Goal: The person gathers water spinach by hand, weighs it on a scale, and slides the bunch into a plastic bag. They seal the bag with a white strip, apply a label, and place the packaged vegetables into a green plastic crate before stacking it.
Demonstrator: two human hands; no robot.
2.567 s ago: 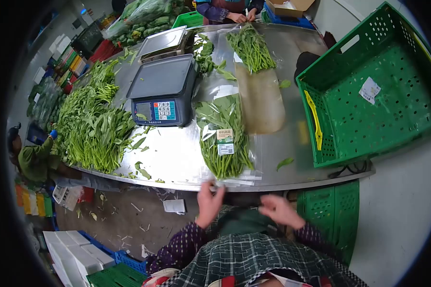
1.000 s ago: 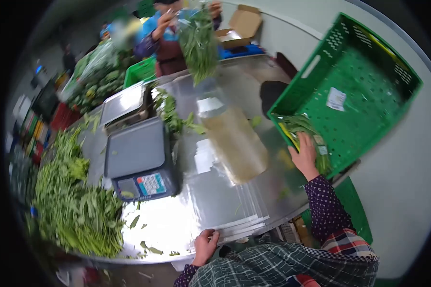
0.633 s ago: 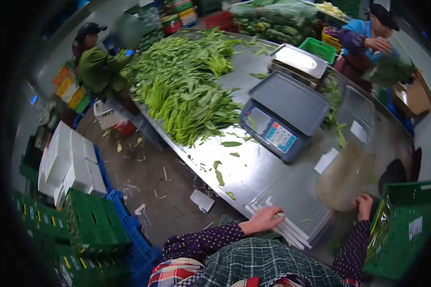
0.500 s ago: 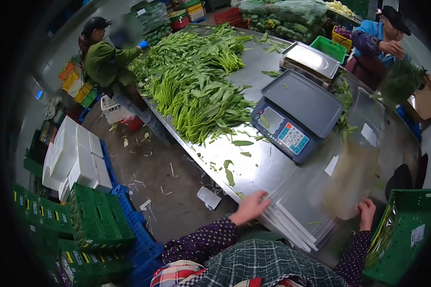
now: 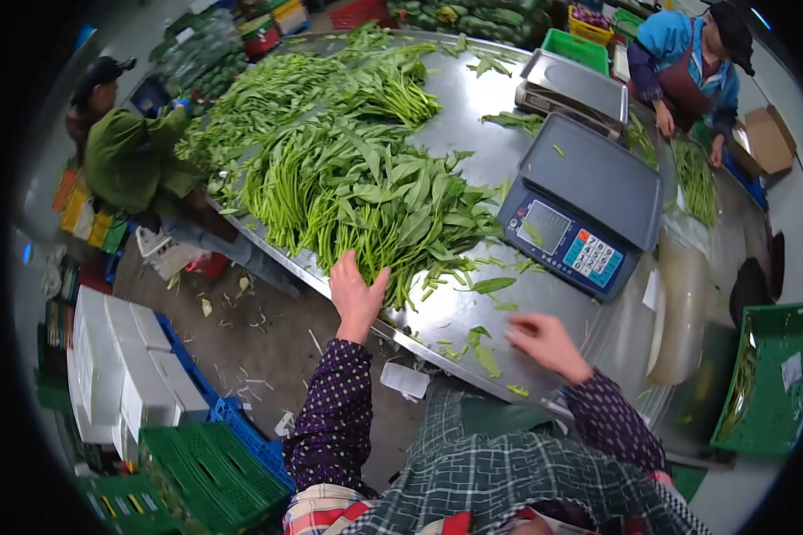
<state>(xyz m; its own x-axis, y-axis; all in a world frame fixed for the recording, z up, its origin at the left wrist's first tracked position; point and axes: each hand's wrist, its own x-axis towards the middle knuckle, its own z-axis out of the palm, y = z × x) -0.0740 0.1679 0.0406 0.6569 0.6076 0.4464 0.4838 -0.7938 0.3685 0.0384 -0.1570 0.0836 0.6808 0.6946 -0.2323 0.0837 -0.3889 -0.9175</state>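
Shifted toward the leafy greens (image 5: pixel 366 187), both hands (image 5: pixel 357 301) are spread empty, left just beside the stems (image 5: pixel 317 227).

Both arms reach out from the near side, covered down to the wrists. The left arm (image 5: pixel 334 410) runs almost straight to the far side; its wrist (image 5: pixel 354 333) is nearly in line, and the bare left hand (image 5: pixel 357 292) has its back up, thumb (image 5: pixel 381 279) parted to the right of the fingers (image 5: pixel 343 267). The right arm (image 5: pixel 617 419) slants far and left, the right hand (image 5: pixel 551 346) loosely bent, its fingertips (image 5: pixel 520 331) pointing left. The 2 hands are well apart, the left one farther out.
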